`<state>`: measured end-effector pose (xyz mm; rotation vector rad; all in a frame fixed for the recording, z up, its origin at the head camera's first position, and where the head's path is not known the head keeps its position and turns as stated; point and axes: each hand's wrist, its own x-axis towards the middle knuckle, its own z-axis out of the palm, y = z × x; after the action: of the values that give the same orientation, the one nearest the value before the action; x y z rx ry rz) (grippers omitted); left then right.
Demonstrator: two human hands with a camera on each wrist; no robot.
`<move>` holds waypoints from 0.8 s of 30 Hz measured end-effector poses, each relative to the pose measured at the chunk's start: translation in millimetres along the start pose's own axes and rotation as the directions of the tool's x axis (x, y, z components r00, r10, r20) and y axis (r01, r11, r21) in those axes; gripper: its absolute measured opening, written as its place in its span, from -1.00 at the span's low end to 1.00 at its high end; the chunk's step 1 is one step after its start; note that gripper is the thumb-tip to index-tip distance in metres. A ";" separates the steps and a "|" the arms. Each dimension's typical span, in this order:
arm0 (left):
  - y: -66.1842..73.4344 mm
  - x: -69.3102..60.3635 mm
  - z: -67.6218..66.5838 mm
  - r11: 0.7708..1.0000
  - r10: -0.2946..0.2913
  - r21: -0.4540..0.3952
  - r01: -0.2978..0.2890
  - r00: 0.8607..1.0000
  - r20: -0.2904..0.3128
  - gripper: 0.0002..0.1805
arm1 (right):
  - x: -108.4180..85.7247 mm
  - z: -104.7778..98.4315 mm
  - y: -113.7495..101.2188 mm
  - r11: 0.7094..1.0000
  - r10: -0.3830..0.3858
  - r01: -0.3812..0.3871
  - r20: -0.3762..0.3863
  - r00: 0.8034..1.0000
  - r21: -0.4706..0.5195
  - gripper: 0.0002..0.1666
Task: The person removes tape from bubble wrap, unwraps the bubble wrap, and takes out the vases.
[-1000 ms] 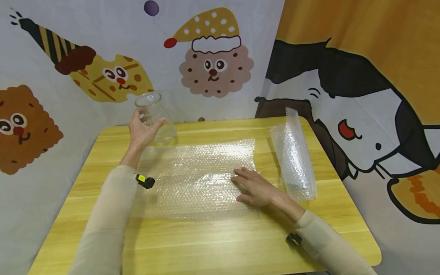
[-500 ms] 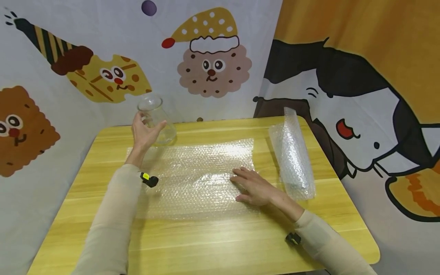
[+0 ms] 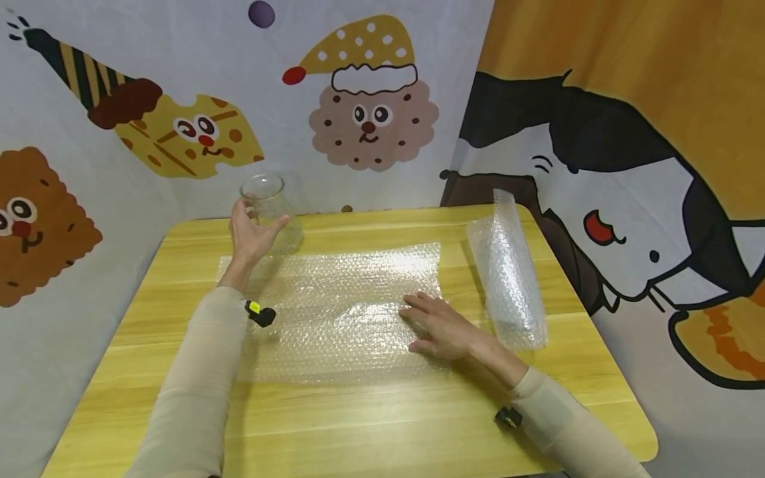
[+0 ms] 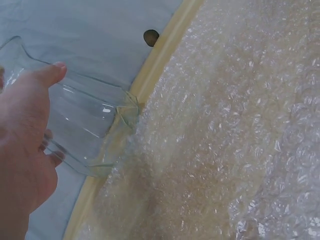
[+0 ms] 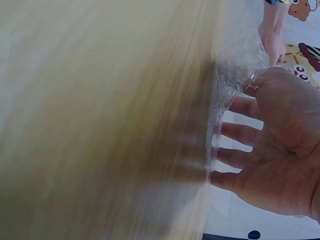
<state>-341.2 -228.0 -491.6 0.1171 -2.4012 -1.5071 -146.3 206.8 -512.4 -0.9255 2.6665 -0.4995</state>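
Pale cloth [image 3: 370, 199] printed with cartoon food figures backs the work area; orange cloth [image 3: 532, 36] bearing a large black-and-white figure adjoins it at the right. Below stands a table [image 3: 382, 425] with a yellow wood-grain top.

Through the head view, I locate a clear glass vase [image 3: 275, 211] at the table's far left edge, mouth upward. The left hand [image 3: 250, 236] grips it, thumb on one side and fingers on the other. I cannot tell whether the base touches the tabletop.

A sheet of bubble wrap [image 3: 335, 325] lies flat across the middle of the table, its far left corner just beside the vase. I read the right hand [image 3: 442, 328] as spread, fingers extended, tips touching the sheet near its right edge.

Further right, I note a roll of bubble wrap [image 3: 515, 279], lying lengthwise, apart from the sheet. Both arms wear cream sleeves [image 3: 185, 385].
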 end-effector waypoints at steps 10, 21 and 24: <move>-7.0 0.6 2.0 1.000 0.005 0.017 -0.005 1.000 0.009 0.07 | -1.5 0.2 -0.8 1.000 -0.009 0.009 -0.015 1.000 0.002 -0.07; -8.5 -2.7 -1.7 0.999 -0.017 0.039 0.015 0.998 0.055 0.11 | -1.1 0.9 -0.8 1.000 -0.009 0.009 -0.013 1.000 -0.006 -0.05; -8.1 -4.0 -1.6 0.999 -0.016 0.040 0.014 0.998 0.059 0.12 | -1.0 -0.4 -1.0 1.000 -0.014 0.014 -0.017 1.000 -0.006 -0.07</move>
<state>-337.7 -232.2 -499.0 0.1001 -2.4830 -1.4901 -145.2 206.8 -511.6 -0.9458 2.6801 -0.5054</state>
